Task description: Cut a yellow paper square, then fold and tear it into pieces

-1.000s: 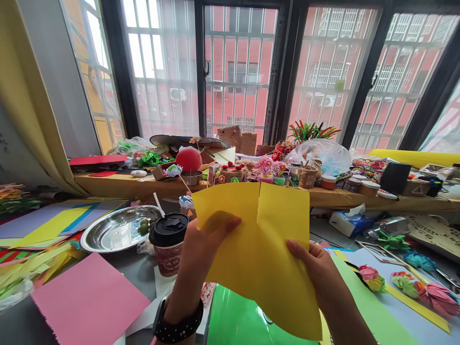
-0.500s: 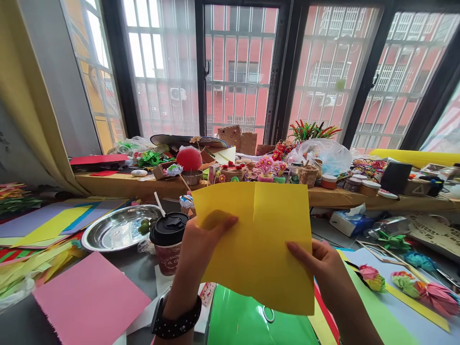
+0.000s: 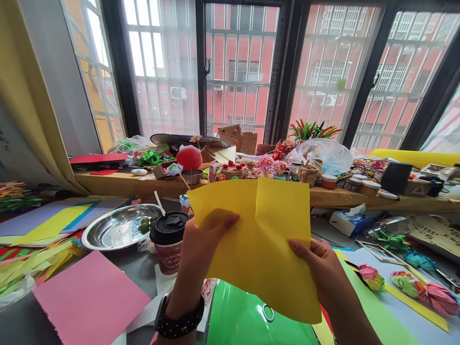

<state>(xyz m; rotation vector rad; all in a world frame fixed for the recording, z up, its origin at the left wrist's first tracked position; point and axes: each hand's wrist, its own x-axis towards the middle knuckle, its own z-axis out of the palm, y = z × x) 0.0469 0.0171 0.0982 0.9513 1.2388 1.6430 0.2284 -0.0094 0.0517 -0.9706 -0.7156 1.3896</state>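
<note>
Held up in front of me is a sheet of yellow paper (image 3: pixel 266 254), with a slit or tear running down from the middle of its top edge. My left hand (image 3: pixel 206 239) pinches its left side, thumb on the near face and fingers hidden behind. On the right side, my right hand (image 3: pixel 316 263) grips it in the same way. The sheet bends around the end of the slit, and its lower right corner hangs lower. Below the paper lies a glossy green folder or sheet (image 3: pixel 230 321) with a small silver ring (image 3: pixel 268 313) on it.
A black-lidded paper cup (image 3: pixel 168 244) with a straw stands beside my left forearm, near a metal tray (image 3: pixel 108 230). Pink paper (image 3: pixel 91 302) lies at left. Folded paper flowers (image 3: pixel 436 297) sit at right. Crafts and jars (image 3: pixel 368 189) crowd the window ledge.
The slit at the paper's top has lengthened slightly and its two sides have shifted apart. The sheet is more bent, its right half tilting, its lower right corner lower.
</note>
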